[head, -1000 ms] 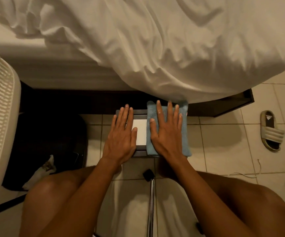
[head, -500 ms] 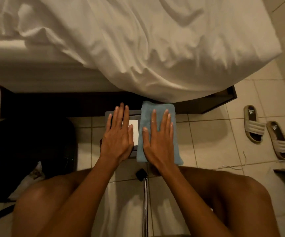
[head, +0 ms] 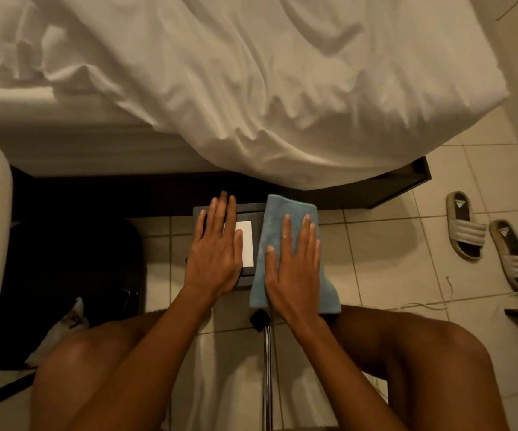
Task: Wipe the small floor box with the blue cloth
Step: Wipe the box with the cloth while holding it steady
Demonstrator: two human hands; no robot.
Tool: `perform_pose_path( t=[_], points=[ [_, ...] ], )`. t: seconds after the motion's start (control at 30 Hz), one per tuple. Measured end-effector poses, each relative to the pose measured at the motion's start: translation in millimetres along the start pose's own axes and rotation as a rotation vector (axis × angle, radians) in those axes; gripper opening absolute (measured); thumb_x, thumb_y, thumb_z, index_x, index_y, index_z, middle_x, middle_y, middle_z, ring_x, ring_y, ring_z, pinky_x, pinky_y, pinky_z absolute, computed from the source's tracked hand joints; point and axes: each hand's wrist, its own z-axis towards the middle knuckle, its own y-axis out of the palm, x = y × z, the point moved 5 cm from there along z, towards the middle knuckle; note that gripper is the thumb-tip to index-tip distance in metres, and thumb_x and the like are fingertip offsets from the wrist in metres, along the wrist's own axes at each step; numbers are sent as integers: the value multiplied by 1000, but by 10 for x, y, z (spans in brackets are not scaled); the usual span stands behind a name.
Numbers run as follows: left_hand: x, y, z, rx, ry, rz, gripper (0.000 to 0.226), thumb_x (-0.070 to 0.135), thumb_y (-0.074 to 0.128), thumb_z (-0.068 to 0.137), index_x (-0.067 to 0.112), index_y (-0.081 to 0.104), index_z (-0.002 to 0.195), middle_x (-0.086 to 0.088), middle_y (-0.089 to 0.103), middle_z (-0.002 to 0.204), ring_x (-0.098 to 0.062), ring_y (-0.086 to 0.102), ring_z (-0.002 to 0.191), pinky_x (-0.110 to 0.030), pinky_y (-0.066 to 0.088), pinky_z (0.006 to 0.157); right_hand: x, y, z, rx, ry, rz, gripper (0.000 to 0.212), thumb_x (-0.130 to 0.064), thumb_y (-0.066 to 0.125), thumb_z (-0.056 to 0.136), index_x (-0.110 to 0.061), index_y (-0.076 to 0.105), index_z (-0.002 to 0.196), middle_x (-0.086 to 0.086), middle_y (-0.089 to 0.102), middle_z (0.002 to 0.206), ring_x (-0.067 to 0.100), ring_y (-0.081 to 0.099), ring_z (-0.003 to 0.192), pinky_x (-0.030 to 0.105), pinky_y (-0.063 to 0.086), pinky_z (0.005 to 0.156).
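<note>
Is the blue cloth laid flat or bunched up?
Flat: the blue cloth lies as a smooth rectangle, pressed under the flat right hand.

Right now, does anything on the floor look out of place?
Only one thing: a thin white cord lies loose and curled on the tiles near the two sandals. The box and blue cloth look in order.

Small dark box (head: 249, 213) with white label (head: 246, 244) on tile floor (head: 385, 253), up against the bed's dark base. Left hand (head: 215, 255) flat on box's left half, fingers straight. Right hand (head: 293, 265) flat on blue cloth (head: 285, 209), which covers box's right side and drapes over its near edge. White sheet (head: 251, 88) overhangs above. Two slides (head: 494, 241) at floor's right edge.
</note>
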Motion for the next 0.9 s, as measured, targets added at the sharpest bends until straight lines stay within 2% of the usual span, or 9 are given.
perform_pose_path(
  t=[0.17,0.27,0.37,0.47,0.53,0.67,0.73,0.9],
  points=[
    [5,-2,7,3,7,5,61,36,18,105,14,-6,158,-5,-11,167,-17,-11,154,-39,-2,126,0,-58,438,-31,-96,-46,67,-55,18,102,-29,-5,159,8,-14,167,21,-14,154,44,-2,126],
    [6,14,14,-6,-2,43,63,37,17,105,14,-9,157,-6,-12,166,-18,-11,154,-40,-3,125,78,-120,711,-52,-50,14,63,-53,21,103,-30,3,159,8,-9,167,21,-13,154,48,2,126],
    [12,11,6,-6,-2,51,62,36,17,105,14,-8,157,-7,-11,167,-19,-10,154,-41,0,125,76,-92,430,-4,-7,56,66,-53,20,102,-28,0,159,7,-11,167,21,-13,154,46,0,126],
    [8,17,-1,-2,6,42,61,35,18,105,13,-6,158,-7,-9,167,-18,-10,154,-42,2,126,59,-24,19,20,23,-3,69,-53,17,101,-24,-6,159,7,-15,167,21,-14,154,44,-2,125],
    [5,11,0,6,7,35,61,34,17,105,13,-4,158,-7,-8,167,-18,-9,154,-43,3,126,56,-5,35,4,20,-29,69,-53,18,101,-23,-8,159,8,-17,166,22,-16,153,44,-3,125],
    [2,15,11,-13,3,51,61,37,12,104,14,-9,157,-7,-12,166,-18,-12,154,-42,0,126,46,-88,535,-49,-99,-13,68,-54,20,101,-27,-4,159,7,-16,166,20,-17,153,44,-2,126],
    [14,16,17,-19,10,59,62,37,11,104,14,-11,157,-7,-14,166,-18,-13,153,-43,0,126,100,-124,625,-65,-76,21,68,-54,22,101,-28,-2,159,6,-15,166,20,-16,153,46,0,126],
    [-1,32,15,-19,10,59,61,37,11,104,15,-11,157,-6,-13,166,-18,-13,153,-43,1,126,57,-58,65,0,-3,16,71,-55,21,101,-26,-9,158,5,-17,166,20,-18,153,43,-5,125]
  ],
)
